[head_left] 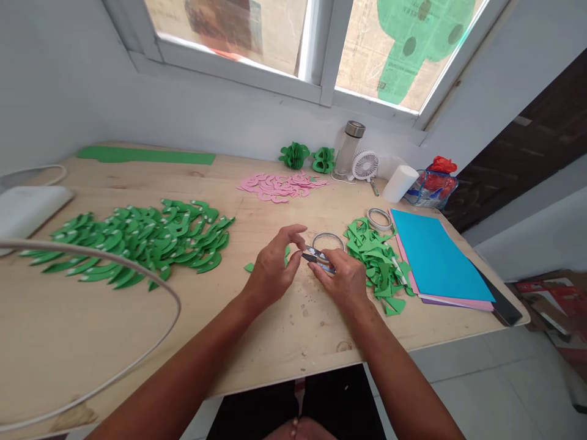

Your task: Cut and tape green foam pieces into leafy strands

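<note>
My right hand (346, 275) is closed around a small tool (320, 258) with dark and silver parts. It looks like small scissors or snips, its tips pointing left. My left hand (273, 261) is curved beside those tips, thumb and fingers slightly apart; anything tiny between them does not show. Just behind the tool a thin tape roll (328, 234) lies on the table. Small green paper bits (249, 267) lie by my left hand, partly hidden by it. A heap of green paper scraps (378, 263) is right of my right hand.
Many green leaf-shaped cutouts (137, 241) with white patches cover the left. Pink cutouts (279, 185) and two green paper balls (294, 156) lie behind. Right are another tape roll (379, 211), blue sheets (435, 256), a bottle (347, 153) and a fan (365, 165). A cable (151, 272) arcs across the left.
</note>
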Available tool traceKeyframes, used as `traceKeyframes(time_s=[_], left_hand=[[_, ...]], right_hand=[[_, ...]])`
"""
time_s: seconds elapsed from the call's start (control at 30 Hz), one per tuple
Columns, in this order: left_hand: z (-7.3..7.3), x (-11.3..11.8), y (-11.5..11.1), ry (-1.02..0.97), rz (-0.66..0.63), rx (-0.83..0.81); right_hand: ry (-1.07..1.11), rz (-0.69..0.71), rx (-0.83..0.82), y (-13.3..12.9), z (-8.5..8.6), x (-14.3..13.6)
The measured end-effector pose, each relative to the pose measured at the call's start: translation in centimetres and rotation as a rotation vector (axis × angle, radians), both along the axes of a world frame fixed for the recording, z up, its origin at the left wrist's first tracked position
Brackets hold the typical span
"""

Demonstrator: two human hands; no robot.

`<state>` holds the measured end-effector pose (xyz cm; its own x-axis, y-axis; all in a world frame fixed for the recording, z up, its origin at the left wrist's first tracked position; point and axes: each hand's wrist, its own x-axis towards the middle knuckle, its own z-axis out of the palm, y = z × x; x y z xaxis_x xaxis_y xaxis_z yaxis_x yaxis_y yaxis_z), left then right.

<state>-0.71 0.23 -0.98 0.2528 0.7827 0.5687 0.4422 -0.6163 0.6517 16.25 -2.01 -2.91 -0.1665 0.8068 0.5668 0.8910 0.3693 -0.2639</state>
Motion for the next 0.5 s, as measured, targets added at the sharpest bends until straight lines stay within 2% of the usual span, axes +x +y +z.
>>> traceKeyframes(time_s=[0.1,0.2,0.5], left_hand=[[0.04,-0.12,0.01,-0.136,-0.065,-0.066],[-0.17,0.05,-0.02,-0.240,-0.151,-0.060],[-0.60,0.53,-0.26,-0.053,-0.106,0.085]], right_hand=[[-0.013,-0.007,0.000,0.01,-0.05,0.01],[-0.017,-0.008,-0.002,0.05,-0.11,0.01],[-0.030,-0.019,-0.012,0.03,-0.02,-0.01]])
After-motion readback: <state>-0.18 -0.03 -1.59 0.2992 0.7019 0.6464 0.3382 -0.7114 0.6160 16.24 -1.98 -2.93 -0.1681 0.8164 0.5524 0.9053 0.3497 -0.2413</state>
